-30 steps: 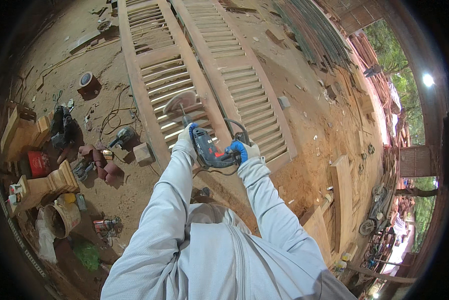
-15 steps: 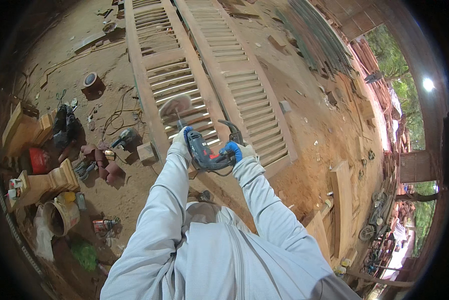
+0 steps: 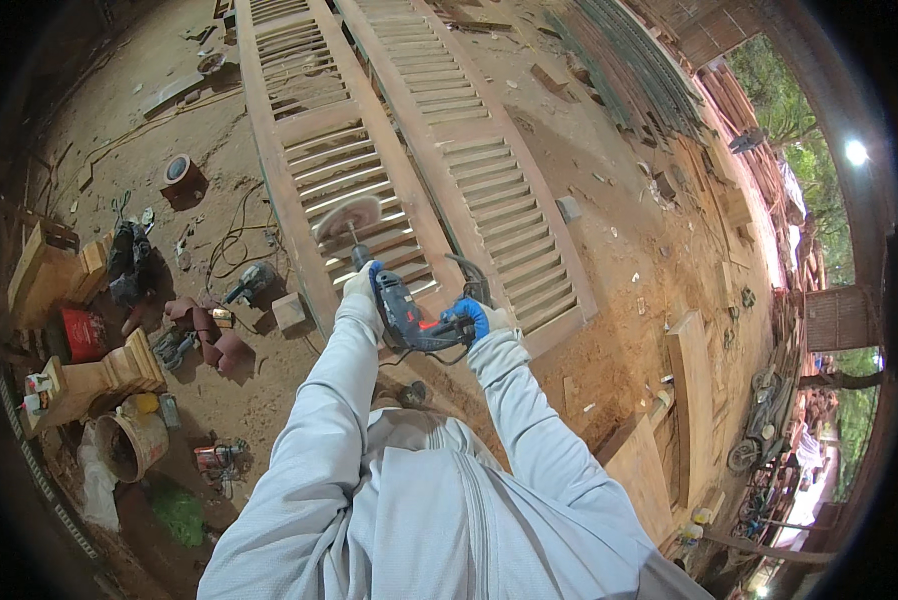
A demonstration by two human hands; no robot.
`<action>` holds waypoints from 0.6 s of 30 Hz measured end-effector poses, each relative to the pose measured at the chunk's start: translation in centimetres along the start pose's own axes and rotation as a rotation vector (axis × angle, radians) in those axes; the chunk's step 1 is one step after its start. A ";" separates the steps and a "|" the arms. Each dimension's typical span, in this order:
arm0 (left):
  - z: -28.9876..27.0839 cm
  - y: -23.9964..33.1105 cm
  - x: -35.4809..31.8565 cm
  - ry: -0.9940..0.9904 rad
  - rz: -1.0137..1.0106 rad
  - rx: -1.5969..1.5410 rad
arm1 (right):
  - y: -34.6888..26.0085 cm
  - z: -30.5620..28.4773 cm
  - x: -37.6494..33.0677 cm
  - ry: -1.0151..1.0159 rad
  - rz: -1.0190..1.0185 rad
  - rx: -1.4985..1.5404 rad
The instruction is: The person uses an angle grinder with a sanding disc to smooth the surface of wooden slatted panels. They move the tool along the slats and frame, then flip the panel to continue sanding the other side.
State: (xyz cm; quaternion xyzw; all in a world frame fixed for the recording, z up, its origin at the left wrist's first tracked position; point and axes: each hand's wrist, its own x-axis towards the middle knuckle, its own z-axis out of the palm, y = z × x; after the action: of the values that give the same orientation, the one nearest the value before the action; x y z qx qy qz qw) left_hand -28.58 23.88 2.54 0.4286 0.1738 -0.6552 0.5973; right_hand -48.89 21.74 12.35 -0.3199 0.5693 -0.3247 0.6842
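So we've got both hands wrapped around a dark power drill [image 3: 402, 308]: the left hand [image 3: 361, 281] is closed around its front end, and the right hand [image 3: 484, 319] grips it at the back (both in blue-and-white gloves [image 3: 473, 312], by the way). A round pinkish-brown disc [image 3: 354, 214] sits out at the drill's tip, over the left louvered panel [image 3: 314, 123]; from this angle we can't tell whether it's touching the wood. A second louvered panel [image 3: 466, 130] lies just beside it on the right. On the dirt floor [image 3: 619, 300] to our left there's a wooden block [image 3: 289, 313] near the panel, another power tool [image 3: 253, 281] and a whitish bucket [image 3: 149, 435]. Over on our right we can see a parked motorbike [image 3: 759, 425].
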 end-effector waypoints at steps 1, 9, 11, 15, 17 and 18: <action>0.3 -0.1 0.7 0.048 0.017 0.011 | -0.5 0.0 0.3 0.002 0.014 -0.024; 4.0 -1.4 0.7 -0.118 -0.049 -0.006 | -2.8 -1.1 0.7 0.140 -0.112 -0.105; 3.3 -1.6 1.1 -0.120 -0.078 -0.009 | -2.6 -1.5 0.9 0.130 -0.092 -0.132; 0.0 -0.7 0.5 -0.100 -0.090 -0.035 | -1.8 0.2 -0.7 -0.039 -0.111 -0.032; -2.5 -0.5 2.6 0.002 -0.019 0.064 | -1.1 1.0 -2.2 -0.016 -0.100 -0.037; -2.7 -0.1 2.3 0.063 0.019 0.125 | -1.0 1.5 -3.0 -0.005 -0.090 -0.040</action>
State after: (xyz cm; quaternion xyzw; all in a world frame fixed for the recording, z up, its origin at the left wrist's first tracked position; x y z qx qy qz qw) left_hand -27.53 24.43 -0.75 0.4871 0.1469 -0.6454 0.5696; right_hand -47.93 23.65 15.06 -0.3596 0.5591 -0.3429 0.6637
